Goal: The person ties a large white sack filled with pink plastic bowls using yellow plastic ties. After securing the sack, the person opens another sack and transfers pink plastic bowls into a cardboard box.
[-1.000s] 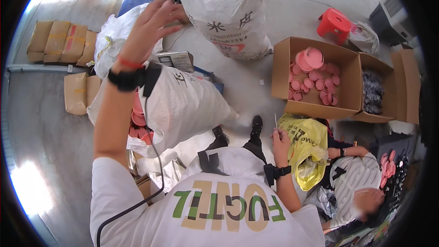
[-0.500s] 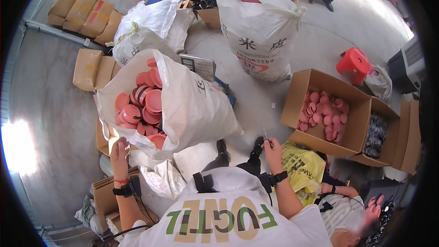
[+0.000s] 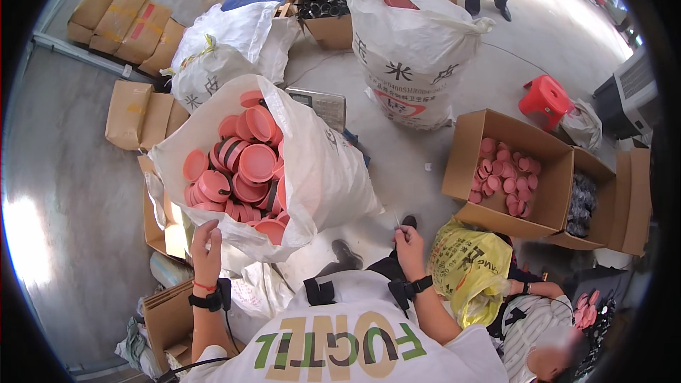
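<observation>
A large white woven sack (image 3: pixel 326 177) lies tilted with its mouth toward me, filled with round pink lids (image 3: pixel 257 163), some with dark bands. My left hand (image 3: pixel 206 255) is raised at the near left edge of the sack's mouth. Its fingers are apart and nothing shows in them; I cannot tell whether they touch the sack. In front of my body, my right hand (image 3: pixel 410 252) is closed on a thin metal rod (image 3: pixel 398 221) pointing upward, too small to name exactly.
A cardboard box (image 3: pixel 546 206) of smaller pink pieces stands on the right, beside a yellow bag (image 3: pixel 464 262). A co-worker's hand (image 3: pixel 518 287) rests near that bag. Another full sack (image 3: pixel 408 64) and a red stool (image 3: pixel 545 103) stand farther off; a digital scale (image 3: pixel 320 108) sits behind the tilted sack.
My left hand has moved right, closer to the sack's mouth. My right hand has shifted slightly left and down with the metal rod still in it. The view has shifted a little.
</observation>
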A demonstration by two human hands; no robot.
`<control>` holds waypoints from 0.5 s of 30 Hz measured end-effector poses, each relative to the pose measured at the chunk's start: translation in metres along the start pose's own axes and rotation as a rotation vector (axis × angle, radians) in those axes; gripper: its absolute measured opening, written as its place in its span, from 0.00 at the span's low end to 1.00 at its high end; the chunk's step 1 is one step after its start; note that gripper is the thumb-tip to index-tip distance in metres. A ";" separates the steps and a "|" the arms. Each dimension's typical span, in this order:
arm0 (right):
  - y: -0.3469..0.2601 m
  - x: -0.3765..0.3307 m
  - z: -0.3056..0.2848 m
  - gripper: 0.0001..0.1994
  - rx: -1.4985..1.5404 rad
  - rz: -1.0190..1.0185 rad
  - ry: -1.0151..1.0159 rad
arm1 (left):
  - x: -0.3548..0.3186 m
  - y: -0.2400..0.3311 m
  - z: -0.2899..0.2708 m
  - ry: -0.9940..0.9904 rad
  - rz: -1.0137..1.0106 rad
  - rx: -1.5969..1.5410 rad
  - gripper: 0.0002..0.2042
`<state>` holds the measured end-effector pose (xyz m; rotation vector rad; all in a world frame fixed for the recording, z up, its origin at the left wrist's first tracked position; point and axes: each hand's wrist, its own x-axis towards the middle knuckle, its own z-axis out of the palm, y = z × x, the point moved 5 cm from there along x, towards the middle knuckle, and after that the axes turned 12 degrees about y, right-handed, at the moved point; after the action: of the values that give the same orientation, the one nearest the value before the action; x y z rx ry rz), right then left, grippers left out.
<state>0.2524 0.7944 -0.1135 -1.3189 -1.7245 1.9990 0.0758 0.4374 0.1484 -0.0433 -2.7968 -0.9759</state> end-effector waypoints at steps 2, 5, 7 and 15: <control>0.001 -0.007 0.006 0.10 0.013 0.025 -0.012 | -0.001 0.002 0.002 -0.005 0.000 0.026 0.12; 0.004 -0.004 0.009 0.10 0.016 -0.004 -0.029 | 0.010 0.012 0.020 -0.014 0.109 0.043 0.11; 0.009 0.005 0.001 0.09 -0.029 -0.022 -0.012 | 0.031 0.042 0.049 -0.109 0.184 0.045 0.13; -0.008 0.044 -0.053 0.09 -0.052 -0.045 0.022 | 0.149 0.004 0.130 -0.320 0.286 0.552 0.39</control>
<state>0.2611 0.8620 -0.1236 -1.3016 -1.7906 1.9208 -0.0911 0.5162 0.0770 -0.5475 -3.1181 -0.1234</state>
